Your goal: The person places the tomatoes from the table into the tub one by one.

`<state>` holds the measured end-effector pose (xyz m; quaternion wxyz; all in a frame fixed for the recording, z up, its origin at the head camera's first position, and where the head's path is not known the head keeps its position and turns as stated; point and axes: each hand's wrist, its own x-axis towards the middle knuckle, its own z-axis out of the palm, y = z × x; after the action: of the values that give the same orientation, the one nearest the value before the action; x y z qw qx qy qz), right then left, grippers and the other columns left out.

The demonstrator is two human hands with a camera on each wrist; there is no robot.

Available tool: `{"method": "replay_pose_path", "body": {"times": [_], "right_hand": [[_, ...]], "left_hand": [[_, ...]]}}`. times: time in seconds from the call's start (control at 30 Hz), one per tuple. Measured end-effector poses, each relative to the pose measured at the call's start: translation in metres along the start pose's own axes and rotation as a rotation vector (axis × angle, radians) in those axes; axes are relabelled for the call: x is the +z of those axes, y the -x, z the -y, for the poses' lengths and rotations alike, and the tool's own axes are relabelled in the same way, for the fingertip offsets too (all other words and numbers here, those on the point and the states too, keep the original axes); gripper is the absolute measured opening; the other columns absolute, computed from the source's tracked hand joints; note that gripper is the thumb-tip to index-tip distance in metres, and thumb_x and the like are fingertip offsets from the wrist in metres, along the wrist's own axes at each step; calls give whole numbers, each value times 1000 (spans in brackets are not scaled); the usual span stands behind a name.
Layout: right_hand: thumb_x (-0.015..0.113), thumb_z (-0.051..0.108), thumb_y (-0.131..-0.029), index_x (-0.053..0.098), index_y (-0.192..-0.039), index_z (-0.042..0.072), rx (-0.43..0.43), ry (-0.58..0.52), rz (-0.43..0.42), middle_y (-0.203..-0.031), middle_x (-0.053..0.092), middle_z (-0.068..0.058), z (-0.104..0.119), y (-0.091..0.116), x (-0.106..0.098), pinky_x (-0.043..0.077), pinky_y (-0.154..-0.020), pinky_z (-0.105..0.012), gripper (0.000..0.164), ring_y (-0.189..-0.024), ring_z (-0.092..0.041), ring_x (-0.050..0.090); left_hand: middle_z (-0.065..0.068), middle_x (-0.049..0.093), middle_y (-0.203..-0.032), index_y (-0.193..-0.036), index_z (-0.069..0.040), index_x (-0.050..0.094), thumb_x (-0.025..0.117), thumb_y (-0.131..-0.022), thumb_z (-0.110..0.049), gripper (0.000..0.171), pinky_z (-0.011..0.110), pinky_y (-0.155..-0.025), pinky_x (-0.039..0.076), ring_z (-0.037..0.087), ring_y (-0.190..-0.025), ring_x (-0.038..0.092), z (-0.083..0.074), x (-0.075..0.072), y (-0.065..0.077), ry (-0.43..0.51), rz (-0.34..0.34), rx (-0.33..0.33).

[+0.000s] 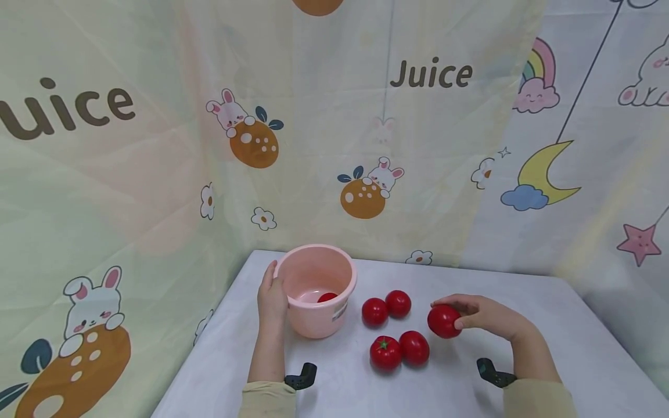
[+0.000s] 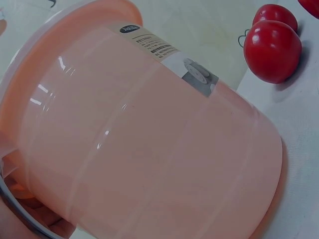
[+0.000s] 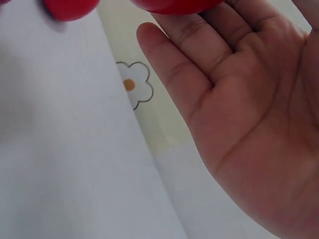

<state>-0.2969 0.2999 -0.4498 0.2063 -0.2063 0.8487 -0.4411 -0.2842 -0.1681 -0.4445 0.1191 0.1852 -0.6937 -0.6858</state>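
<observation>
A pink plastic bucket stands at the back left of the white table. My left hand grips it at the left side of its rim, fingers up along the outside. Inside the bucket part of a red tomato shows; the front wall hides the rest. My right hand holds another tomato between thumb and fingers, over the right part of the table. In the right wrist view this held tomato is cut off by the top edge, at the fingertips.
Between the hands lie several tomatoes: a back pair, one tomato beside another, and a front pair, a tomato with a green calyx beside another. A printed cloth hangs behind the white table.
</observation>
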Motion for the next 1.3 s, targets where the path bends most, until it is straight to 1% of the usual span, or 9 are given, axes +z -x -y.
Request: {"method": "replay_pose_path", "body": {"times": [0.17, 0.4, 0.6, 0.67, 0.87, 1.0, 1.1, 1.2, 1.3], "right_hand": [[76, 27, -83, 54, -140, 21, -29, 16, 5, -139, 55, -13, 16, -9, -12, 58, -84, -39, 61, -122, -32, 52], [77, 27, -83, 53, -140, 19, -66, 18, 12, -139, 53, -14, 48, -27, -22, 57, -85, -40, 62, -124, -34, 49], [79, 27, -81, 53, -140, 18, -84, 19, 10, -139, 53, -14, 74, -44, -26, 57, -86, -41, 65, -126, -35, 48], [79, 28, -81, 55, -140, 19, -96, 33, 5, -138, 54, -12, 82, -51, -27, 57, -87, -42, 65, -126, -35, 48], [79, 31, -81, 57, -137, 24, -100, 50, 21, -135, 57, -9, 106, -68, -28, 56, -91, -47, 61, -125, -34, 50], [80, 33, -80, 59, -135, 29, -94, 58, 37, -133, 59, -5, 122, -82, -25, 55, -92, -43, 59, -125, -32, 51], [80, 33, -80, 60, -134, 30, -100, 56, 62, -132, 60, -3, 135, -92, -20, 55, -93, -44, 57, -125, -30, 51], [80, 31, -81, 60, -134, 28, -128, 36, 100, -132, 60, -3, 150, -103, -12, 55, -94, -45, 56, -125, -30, 52], [80, 28, -81, 60, -133, 26, -158, 14, 129, -131, 61, -4, 165, -116, -3, 55, -93, -46, 56, -125, -30, 53]], "left_hand": [[-7, 33, -161, -153, -41, 31, 31, -104, -30, 50, 46, -99, 49, 26, -138, 43, 1, 0, 0, 5, 4, 2], [-8, 33, -160, -152, -41, 32, 32, -104, -30, 50, 50, -107, 46, 26, -141, 41, 2, 0, -1, 17, 0, 11], [-8, 34, -160, -152, -42, 32, 32, -103, -31, 51, 37, -87, 49, 24, -133, 46, 2, -1, -1, 11, 5, 2], [-10, 33, -160, -152, -43, 32, 33, -103, -32, 50, 35, -89, 49, 21, -136, 44, 1, -1, -1, 9, 5, -1], [-9, 33, -160, -152, -42, 31, 32, -103, -32, 50, 40, -94, 50, 23, -135, 45, 1, -1, -1, 9, 13, -3], [-8, 33, -160, -153, -41, 31, 32, -103, -32, 51, 40, -90, 51, 26, -134, 46, 1, 0, -1, 2, 8, 3], [-8, 32, -161, -153, -41, 32, 33, -103, -32, 50, 42, -94, 50, 25, -137, 44, 1, 0, -1, 4, 9, 7], [-9, 31, -161, -153, -42, 32, 33, -104, -33, 50, 46, -104, 48, 23, -143, 38, 2, -1, -1, 4, 11, 3], [-8, 31, -161, -152, -42, 32, 33, -104, -33, 49, 48, -103, 48, 23, -142, 39, 2, 0, -1, 10, 12, 4]]}}
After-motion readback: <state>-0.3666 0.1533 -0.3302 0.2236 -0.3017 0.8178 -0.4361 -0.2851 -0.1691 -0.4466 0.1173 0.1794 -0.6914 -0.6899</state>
